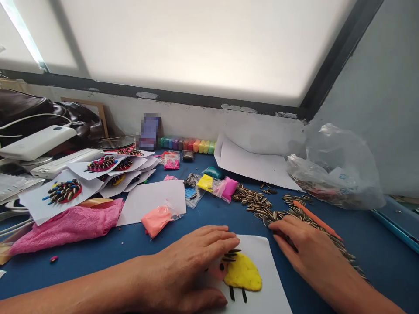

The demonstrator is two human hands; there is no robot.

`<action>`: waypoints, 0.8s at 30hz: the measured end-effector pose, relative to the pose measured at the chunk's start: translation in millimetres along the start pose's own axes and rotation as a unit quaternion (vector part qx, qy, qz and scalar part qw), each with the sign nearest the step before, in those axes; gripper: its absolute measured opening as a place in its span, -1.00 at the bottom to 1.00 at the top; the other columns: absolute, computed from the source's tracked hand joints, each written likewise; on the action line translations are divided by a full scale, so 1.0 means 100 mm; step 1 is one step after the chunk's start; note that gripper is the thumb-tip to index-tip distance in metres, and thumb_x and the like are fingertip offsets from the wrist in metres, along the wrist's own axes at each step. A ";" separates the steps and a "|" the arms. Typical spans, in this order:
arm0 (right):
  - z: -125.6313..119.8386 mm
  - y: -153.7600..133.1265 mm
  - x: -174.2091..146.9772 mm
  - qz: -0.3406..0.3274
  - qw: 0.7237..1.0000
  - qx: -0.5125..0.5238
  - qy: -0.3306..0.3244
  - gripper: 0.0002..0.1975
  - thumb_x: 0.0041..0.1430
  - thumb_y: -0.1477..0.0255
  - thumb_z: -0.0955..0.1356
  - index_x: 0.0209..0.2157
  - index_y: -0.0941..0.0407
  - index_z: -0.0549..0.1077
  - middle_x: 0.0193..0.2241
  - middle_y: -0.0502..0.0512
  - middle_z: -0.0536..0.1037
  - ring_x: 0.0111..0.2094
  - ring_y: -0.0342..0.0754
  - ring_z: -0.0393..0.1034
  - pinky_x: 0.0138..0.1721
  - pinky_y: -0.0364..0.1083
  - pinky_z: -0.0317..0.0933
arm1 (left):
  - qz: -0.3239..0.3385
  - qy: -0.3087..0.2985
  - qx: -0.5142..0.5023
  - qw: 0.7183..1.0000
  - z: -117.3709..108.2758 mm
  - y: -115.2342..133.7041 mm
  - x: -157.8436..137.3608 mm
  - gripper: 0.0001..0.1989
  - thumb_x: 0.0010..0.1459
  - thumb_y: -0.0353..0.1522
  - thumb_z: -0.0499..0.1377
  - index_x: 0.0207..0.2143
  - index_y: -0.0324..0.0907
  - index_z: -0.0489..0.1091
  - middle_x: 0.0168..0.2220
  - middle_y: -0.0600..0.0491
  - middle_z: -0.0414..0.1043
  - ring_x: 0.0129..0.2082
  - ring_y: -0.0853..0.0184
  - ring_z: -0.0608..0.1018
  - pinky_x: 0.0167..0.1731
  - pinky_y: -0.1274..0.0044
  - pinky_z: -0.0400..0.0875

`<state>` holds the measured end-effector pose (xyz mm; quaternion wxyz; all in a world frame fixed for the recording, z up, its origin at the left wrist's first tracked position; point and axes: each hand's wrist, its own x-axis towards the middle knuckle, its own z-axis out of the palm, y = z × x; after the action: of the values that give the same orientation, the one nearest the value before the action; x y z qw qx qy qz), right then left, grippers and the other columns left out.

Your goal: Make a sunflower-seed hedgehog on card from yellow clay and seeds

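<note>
My left hand (190, 266) lies over a white sheet of paper (271, 301), its fingers stretched out and apart from the thumb. On that sheet is a flattened yellow clay shape (244, 272) joined to a pinkish clay part (216, 269) with a dark dot. Several sunflower seeds (231, 255) stick out along its upper edge, and two dark strips stand below it like legs. My right hand (307, 248) reaches to a spread of striped sunflower seeds (252, 198), thumb and forefinger drawn close together at its edge. What lies between those fingertips is hidden.
An orange stick-like tool (317, 220) rests on the seeds. Bagged clay, coral (157, 220), yellow and magenta, lies ahead. Finished seed pictures (65, 192) are stacked left, above a pink cloth (72, 226). A plastic bag (340, 170) sits right; colored clay blocks (190, 145) line the wall.
</note>
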<state>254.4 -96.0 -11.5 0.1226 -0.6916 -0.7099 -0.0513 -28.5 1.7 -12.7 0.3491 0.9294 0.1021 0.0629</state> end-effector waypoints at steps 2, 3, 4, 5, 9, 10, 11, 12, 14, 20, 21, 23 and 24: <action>-0.01 -0.01 0.01 0.010 1.000 0.011 0.021 -0.72 0.26 0.35 0.24 -0.18 0.02 0.58 -0.27 0.11 0.64 -0.31 0.03 0.58 -0.33 -0.01 0.44 | 0.002 0.001 -0.003 1.000 0.00 0.00 -0.01 -0.19 0.12 -0.36 0.34 0.37 -0.22 0.10 0.36 -0.13 0.12 0.38 0.09 0.15 0.34 0.25 0.08; -0.02 -0.02 0.03 0.018 0.999 0.019 0.034 -0.72 0.27 0.33 0.24 -0.17 0.03 0.58 -0.26 0.12 0.64 -0.30 0.03 0.58 -0.32 -0.01 0.44 | 0.002 0.000 -0.004 1.000 0.00 0.00 -0.01 -0.19 0.13 -0.35 0.34 0.37 -0.22 0.09 0.36 -0.13 0.12 0.38 0.08 0.14 0.34 0.24 0.08; -0.03 -0.02 0.04 0.026 0.998 0.026 0.045 -0.72 0.28 0.31 0.24 -0.18 0.03 0.58 -0.27 0.12 0.64 -0.29 0.04 0.58 -0.31 -0.01 0.44 | 0.001 -0.003 -0.006 1.000 0.00 0.00 -0.01 -0.19 0.13 -0.34 0.34 0.37 -0.22 0.09 0.36 -0.13 0.12 0.38 0.07 0.14 0.34 0.24 0.08; -0.04 -0.02 0.06 0.032 0.998 0.031 0.051 -0.72 0.28 0.31 0.24 -0.21 0.02 0.58 -0.29 0.12 0.64 -0.29 0.04 0.57 -0.31 -0.01 0.43 | 0.001 -0.004 -0.007 1.000 0.00 0.00 -0.01 -0.19 0.13 -0.34 0.34 0.37 -0.22 0.10 0.36 -0.14 0.12 0.38 0.06 0.14 0.34 0.23 0.08; -0.02 -0.01 0.17 0.026 0.999 0.035 0.031 -0.72 0.30 0.33 0.24 -0.31 0.02 0.58 -0.35 0.09 0.60 -0.32 0.00 0.55 -0.33 -0.06 0.41 | 0.003 0.006 -0.018 1.000 0.00 0.01 -0.01 -0.20 0.12 -0.34 0.34 0.36 -0.16 0.11 0.35 -0.12 0.14 0.37 0.04 0.16 0.32 0.19 0.09; 0.00 -0.02 0.20 0.023 0.999 0.034 0.023 -0.72 0.30 0.34 0.23 -0.31 0.02 0.58 -0.35 0.08 0.59 -0.34 -0.02 0.54 -0.34 -0.06 0.40 | 0.004 0.010 -0.020 1.000 0.00 0.01 -0.01 -0.20 0.11 -0.34 0.34 0.36 -0.15 0.11 0.35 -0.13 0.15 0.37 0.03 0.16 0.32 0.18 0.10; 0.02 -0.02 0.23 0.020 0.999 0.032 0.015 -0.72 0.30 0.34 0.23 -0.30 0.02 0.58 -0.34 0.08 0.59 -0.34 -0.02 0.54 -0.34 -0.06 0.39 | 0.006 0.012 -0.020 1.000 0.00 0.01 0.00 -0.19 0.11 -0.33 0.34 0.36 -0.16 0.12 0.34 -0.13 0.15 0.37 0.02 0.17 0.32 0.18 0.10; 0.04 -0.02 0.26 0.018 0.999 0.028 0.008 -0.72 0.30 0.34 0.24 -0.29 0.02 0.58 -0.33 0.09 0.59 -0.34 -0.02 0.53 -0.34 -0.06 0.38 | 0.008 0.013 -0.019 1.000 0.00 0.01 0.00 -0.19 0.11 -0.33 0.34 0.36 -0.17 0.12 0.34 -0.14 0.16 0.36 0.01 0.17 0.32 0.18 0.11; 0.07 -0.04 0.32 0.017 1.000 0.018 -0.006 -0.74 0.27 0.35 0.25 -0.29 0.02 0.58 -0.32 0.08 0.58 -0.33 -0.01 0.52 -0.36 -0.05 0.36 | 0.012 0.013 -0.016 1.000 0.00 0.00 0.01 -0.18 0.10 -0.32 0.35 0.36 -0.19 0.12 0.34 -0.16 0.16 0.36 0.00 0.17 0.32 0.18 0.10; 0.03 -0.10 0.43 0.014 0.998 0.000 -0.053 -0.75 0.24 0.42 0.23 -0.38 0.04 0.53 -0.31 0.11 0.57 -0.30 0.02 0.51 -0.30 -0.02 0.34 | 0.008 0.004 -0.008 1.000 -0.01 0.01 0.01 -0.19 0.11 -0.30 0.35 0.35 -0.26 0.12 0.34 -0.19 0.15 0.37 0.02 0.16 0.33 0.20 0.07; 0.01 -0.10 0.44 0.013 0.998 0.000 -0.061 -0.76 0.23 0.44 0.23 -0.39 0.05 0.52 -0.32 0.11 0.57 -0.31 0.02 0.50 -0.32 -0.02 0.34 | 0.010 0.006 -0.009 1.000 -0.01 0.01 0.01 -0.19 0.11 -0.30 0.35 0.35 -0.25 0.12 0.34 -0.19 0.16 0.37 0.02 0.16 0.33 0.20 0.07; -0.01 -0.10 0.46 0.011 0.997 0.001 -0.073 -0.76 0.19 0.48 0.21 -0.39 0.06 0.50 -0.35 0.12 0.57 -0.35 0.02 0.50 -0.33 -0.02 0.33 | 0.019 0.013 -0.014 1.000 -0.02 0.02 0.01 -0.20 0.11 -0.31 0.34 0.35 -0.21 0.13 0.33 -0.18 0.17 0.36 0.01 0.18 0.32 0.19 0.08; -0.02 -0.10 0.46 0.009 0.997 0.004 -0.075 -0.76 0.18 0.49 0.21 -0.39 0.06 0.49 -0.35 0.12 0.57 -0.35 0.02 0.50 -0.31 -0.01 0.33 | 0.024 0.016 -0.016 0.999 -0.02 0.02 0.01 -0.20 0.10 -0.32 0.34 0.35 -0.20 0.13 0.33 -0.17 0.18 0.36 0.01 0.19 0.32 0.19 0.09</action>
<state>244.2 -51.7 2.5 0.0720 -0.6996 -0.7109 0.0048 -27.7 1.6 -10.4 0.3608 0.9246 0.0844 0.0879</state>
